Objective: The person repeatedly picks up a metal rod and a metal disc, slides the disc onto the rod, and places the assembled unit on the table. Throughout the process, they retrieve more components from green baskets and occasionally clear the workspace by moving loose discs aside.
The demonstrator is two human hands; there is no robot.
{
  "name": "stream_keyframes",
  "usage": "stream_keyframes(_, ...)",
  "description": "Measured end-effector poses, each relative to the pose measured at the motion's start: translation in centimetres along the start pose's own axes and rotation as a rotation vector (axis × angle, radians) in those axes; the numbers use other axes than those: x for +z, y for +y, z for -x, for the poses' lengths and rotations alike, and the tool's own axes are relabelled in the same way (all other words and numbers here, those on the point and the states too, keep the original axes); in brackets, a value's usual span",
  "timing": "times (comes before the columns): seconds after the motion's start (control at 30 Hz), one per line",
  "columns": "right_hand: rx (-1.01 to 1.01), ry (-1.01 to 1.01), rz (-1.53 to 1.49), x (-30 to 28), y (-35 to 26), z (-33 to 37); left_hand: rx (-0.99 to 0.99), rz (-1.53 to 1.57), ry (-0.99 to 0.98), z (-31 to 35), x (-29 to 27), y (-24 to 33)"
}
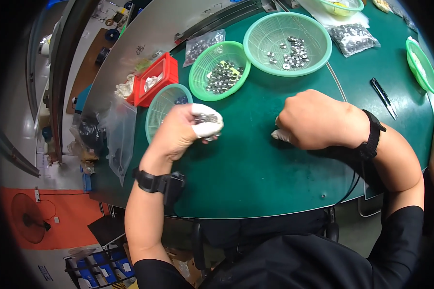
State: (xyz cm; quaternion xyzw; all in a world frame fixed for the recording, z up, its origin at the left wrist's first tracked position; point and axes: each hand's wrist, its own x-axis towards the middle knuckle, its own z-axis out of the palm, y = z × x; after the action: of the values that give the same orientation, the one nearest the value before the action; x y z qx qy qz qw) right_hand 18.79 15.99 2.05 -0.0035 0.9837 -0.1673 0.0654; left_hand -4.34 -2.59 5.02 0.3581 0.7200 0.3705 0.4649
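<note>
Green mat covers surface (255, 159). Left hand (185, 130), white cots on fingertips, closed around small stack of metal rings (206, 118), held just above mat, beside small green basket (161, 108). Right hand (313, 120) curled into fist, knuckles up, white-capped fingertip touching mat; cannot tell whether it grips anything. Two more green baskets behind hold loose metal rings: middle one (219, 70), large one (287, 43). Red bin (156, 79) far left; black tweezers (383, 98) right
</note>
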Motion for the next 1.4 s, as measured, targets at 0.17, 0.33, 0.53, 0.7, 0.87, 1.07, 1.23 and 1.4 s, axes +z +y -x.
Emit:
stream_keyframes(0.17, 0.040, 0.000, -0.030, 0.0, 0.3, 0.0, 0.032, -0.047, -0.109, -1.7, 5.3, -1.9)
stream_keyframes(0.33, 0.045, 0.069, -0.082, 0.3, 0.6, 0.2, 0.242, -0.420, -0.038, -1.7, 8.0, -2.0)
stream_keyframes(0.53, 0.154, -0.090, -0.079, -0.6, 0.4, -0.3, 0.514, -0.606, 0.053, -1.9, 9.1, -2.4)
stream_keyframes(0.7, 0.147, -0.075, -0.085, 0.2, 1.0, -0.6, 0.493, -0.628, 0.054, -1.7, 9.6, -1.8)
stream_keyframes(0.87, 0.096, -0.005, -0.091, 0.9, 1.2, -0.9, 0.581, -0.659, 0.041, -1.4, 9.4, -2.2)
stream_keyframes(1.07, 0.056, 0.080, -0.027, 0.7, 0.9, -0.6, 0.555, -0.631, 0.020, -0.7, 8.9, -2.4)
stream_keyframes(1.23, 0.002, 0.205, 0.090, 1.0, 0.7, -0.2, 0.606, -0.587, 0.077, -0.7, 8.6, -2.5)
stream_keyframes(1.4, -0.041, 0.304, 0.174, 1.8, 0.2, -0.2, 0.618, -0.513, 0.158, -1.4, 7.1, -3.0)
